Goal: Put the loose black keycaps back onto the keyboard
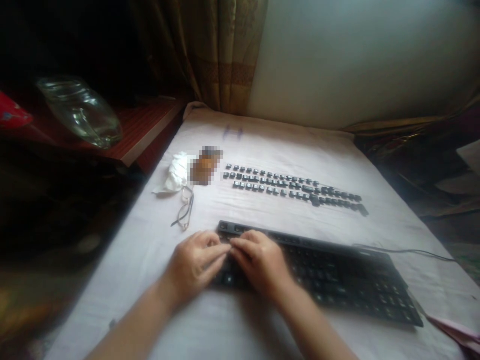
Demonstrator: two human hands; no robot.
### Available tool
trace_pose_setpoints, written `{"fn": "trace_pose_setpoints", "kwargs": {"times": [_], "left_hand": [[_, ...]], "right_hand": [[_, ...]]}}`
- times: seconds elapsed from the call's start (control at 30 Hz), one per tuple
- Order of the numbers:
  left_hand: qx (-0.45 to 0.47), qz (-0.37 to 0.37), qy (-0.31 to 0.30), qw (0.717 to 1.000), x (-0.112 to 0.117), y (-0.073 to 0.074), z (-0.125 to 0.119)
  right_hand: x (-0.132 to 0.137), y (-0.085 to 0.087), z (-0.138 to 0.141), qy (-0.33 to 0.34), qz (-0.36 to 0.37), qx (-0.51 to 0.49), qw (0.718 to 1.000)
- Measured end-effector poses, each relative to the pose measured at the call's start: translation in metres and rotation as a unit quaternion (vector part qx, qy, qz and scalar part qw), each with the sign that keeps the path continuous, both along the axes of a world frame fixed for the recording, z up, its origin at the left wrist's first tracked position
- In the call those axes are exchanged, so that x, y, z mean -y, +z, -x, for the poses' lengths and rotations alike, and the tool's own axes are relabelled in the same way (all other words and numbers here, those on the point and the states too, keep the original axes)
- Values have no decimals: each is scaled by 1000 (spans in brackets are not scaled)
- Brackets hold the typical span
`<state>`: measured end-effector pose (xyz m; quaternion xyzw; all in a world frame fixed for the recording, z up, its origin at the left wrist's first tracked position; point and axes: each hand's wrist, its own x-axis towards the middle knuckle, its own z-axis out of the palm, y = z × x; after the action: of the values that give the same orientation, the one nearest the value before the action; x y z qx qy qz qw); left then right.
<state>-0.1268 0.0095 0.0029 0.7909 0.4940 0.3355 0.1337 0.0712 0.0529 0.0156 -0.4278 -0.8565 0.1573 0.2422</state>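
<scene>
Head view, looking down: two bare forearms come up from the bottom edge across a white sheet [127,250] spread over the surface. The left hand [195,265] and the right hand [258,262] meet at the lower middle of the frame, both resting on the left end of a black keyboard [337,280]. Their fingers are curled with the tips touching each other over the keys. The picture is soft here, so I cannot tell whether either hand is pinched on anything.

The keyboard runs from the middle of the frame down toward the lower right, and its cable [412,251] trails off to the right edge. Just above and left of the hands lies a pair of glasses [184,210], folded, on the sheet. Beyond them sits a crumpled white cloth [176,172], with a small brownish item [205,165] beside it, too blurred to name. To its right, three rows of loose black keycaps [292,187] are laid out across the sheet.

Farther back, a patterned curtain [221,55] hangs at top centre beside a pale wall [356,60]. In the upper left, a glass jar [80,112] lies tilted on a reddish wooden ledge [150,125].
</scene>
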Motion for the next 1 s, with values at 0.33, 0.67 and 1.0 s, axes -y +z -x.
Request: {"fn": "trace_pose_setpoints", "kwargs": {"times": [0.33, 0.67, 1.0], "left_hand": [[-123, -123, -4, 985, 0, 11, -5], [-116, -123, 4, 986, 0, 8, -9], [36, -72, 73, 994, -6, -2, 0]], "right_hand": [[0, -3, -3, 1, 28, -82, 996], [-2, 3, 3, -27, 102, -47, 993], [-9, 7, -8, -15, 169, -145, 975]]}}
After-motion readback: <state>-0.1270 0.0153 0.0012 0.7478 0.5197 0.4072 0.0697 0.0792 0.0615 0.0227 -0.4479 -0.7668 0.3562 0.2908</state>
